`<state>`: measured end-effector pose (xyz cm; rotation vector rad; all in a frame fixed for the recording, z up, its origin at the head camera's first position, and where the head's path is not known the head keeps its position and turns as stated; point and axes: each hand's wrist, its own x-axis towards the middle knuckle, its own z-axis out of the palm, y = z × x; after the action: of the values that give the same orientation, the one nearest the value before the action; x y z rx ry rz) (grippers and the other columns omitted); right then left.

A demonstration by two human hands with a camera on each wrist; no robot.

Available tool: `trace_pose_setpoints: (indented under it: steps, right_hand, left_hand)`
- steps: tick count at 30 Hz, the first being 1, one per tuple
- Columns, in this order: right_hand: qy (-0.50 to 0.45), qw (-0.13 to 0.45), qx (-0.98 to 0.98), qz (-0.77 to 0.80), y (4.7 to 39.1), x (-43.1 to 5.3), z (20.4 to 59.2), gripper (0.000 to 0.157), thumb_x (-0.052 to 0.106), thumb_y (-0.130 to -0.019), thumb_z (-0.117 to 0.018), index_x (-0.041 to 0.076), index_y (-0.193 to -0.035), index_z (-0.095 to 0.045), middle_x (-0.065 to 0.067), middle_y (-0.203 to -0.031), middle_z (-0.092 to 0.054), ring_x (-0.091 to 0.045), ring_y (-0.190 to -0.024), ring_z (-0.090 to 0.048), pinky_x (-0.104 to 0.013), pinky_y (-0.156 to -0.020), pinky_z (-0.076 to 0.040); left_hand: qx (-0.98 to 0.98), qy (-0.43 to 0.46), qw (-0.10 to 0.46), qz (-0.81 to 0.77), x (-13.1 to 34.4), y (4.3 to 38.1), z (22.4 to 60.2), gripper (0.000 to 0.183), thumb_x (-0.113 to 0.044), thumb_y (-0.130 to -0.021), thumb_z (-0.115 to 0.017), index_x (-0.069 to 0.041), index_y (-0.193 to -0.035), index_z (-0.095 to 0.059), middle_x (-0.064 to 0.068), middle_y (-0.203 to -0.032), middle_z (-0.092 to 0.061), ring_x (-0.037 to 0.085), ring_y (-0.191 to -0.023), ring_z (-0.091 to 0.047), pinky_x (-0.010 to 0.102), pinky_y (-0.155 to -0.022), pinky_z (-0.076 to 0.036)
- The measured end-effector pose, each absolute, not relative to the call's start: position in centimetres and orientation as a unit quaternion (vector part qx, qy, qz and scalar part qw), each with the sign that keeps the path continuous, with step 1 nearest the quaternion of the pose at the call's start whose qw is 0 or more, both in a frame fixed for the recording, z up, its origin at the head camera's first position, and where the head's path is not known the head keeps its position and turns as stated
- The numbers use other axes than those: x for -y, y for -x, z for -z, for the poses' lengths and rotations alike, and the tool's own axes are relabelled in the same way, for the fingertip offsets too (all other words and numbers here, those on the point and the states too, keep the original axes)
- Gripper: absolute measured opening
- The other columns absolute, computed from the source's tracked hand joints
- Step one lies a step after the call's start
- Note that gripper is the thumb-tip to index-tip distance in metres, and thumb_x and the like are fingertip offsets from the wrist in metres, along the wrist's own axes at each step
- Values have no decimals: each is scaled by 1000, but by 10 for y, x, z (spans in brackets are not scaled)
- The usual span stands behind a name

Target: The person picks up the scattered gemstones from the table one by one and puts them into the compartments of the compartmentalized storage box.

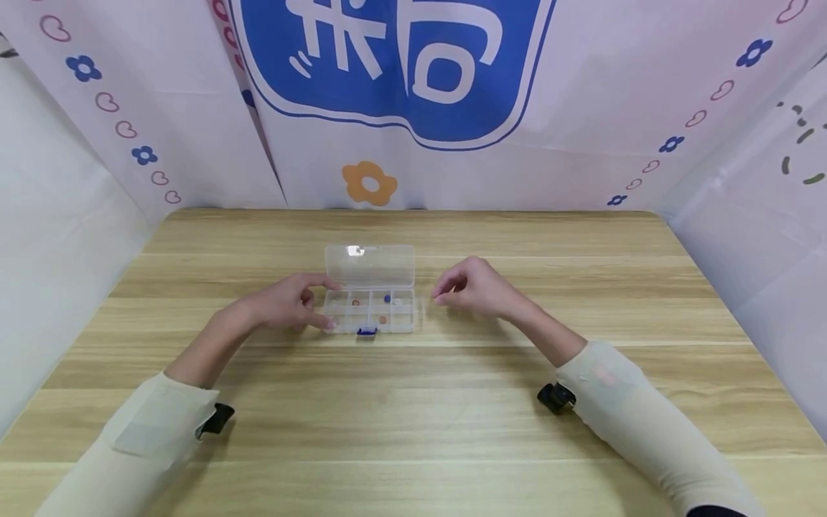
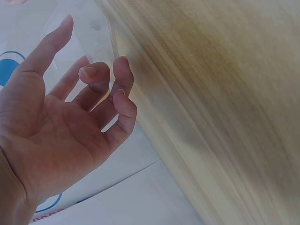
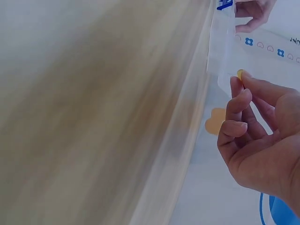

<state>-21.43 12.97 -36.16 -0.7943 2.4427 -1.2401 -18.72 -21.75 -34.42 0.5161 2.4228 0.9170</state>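
Note:
A clear plastic compartment box [image 1: 403,329] stands on the table with its transparent lid [image 1: 370,266] raised at the back. Inside, in separate compartments, lie a small blue piece [image 1: 387,299], an orange-brown piece [image 1: 356,303] and another orange-brown piece [image 1: 383,320]. The index finger and thumb of my left hand [image 1: 284,301] are extended onto the box's left end; its other fingers curl loosely in the left wrist view. Just right of the box, my right hand [image 1: 474,287] pinches a small yellow round piece [image 3: 240,74] between thumb and index fingertips.
The wooden table [image 1: 413,416] reaches back to a white printed cloth [image 1: 549,172], which hangs along its far edge. A blue latch [image 1: 367,332] sits on the box's front side. Black wrist mounts show under the left sleeve [image 1: 151,420] and the right sleeve [image 1: 636,409].

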Motion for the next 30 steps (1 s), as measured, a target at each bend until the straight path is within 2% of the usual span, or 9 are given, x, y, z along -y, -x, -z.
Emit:
trace_pose_setpoints:
  steps: [8,20,30]
  right_hand:
    - [286,157,-846,423,216,-109,361,3,3,-90,-79,0,-92,-80,-3,-86,-76,-14,-77,-65,-24,-65,-50]
    - [310,156,-836,425,216,-89,364,3,2,-89,-80,1,-92,-82,-5,-86,-78,-14,-77,-68,-23,-67,-52]
    - [333,161,-823,430,216,-83,364,4,-2,-89,-78,-1,-92,-81,-9,-92,-78,-15,-82,-71,-26,-76,-58]
  left_hand:
    - [-890,-193,243,-334,217,187,344,71,-18,-89,-83,7,-146,-49,-1,-63,-47,13,-57,-43,24,-54,-39]
    - [-891,-193,244,-330,219,189,344,70,-18,-88,-83,6,-145,-51,-1,-64,-48,12,-57,-43,24,-54,-39]
    - [-891,-193,245,-331,218,188,343,71,-18,-88,-83,6,-146,-50,-1,-64,-46,12,-57,-42,24,-54,-39]
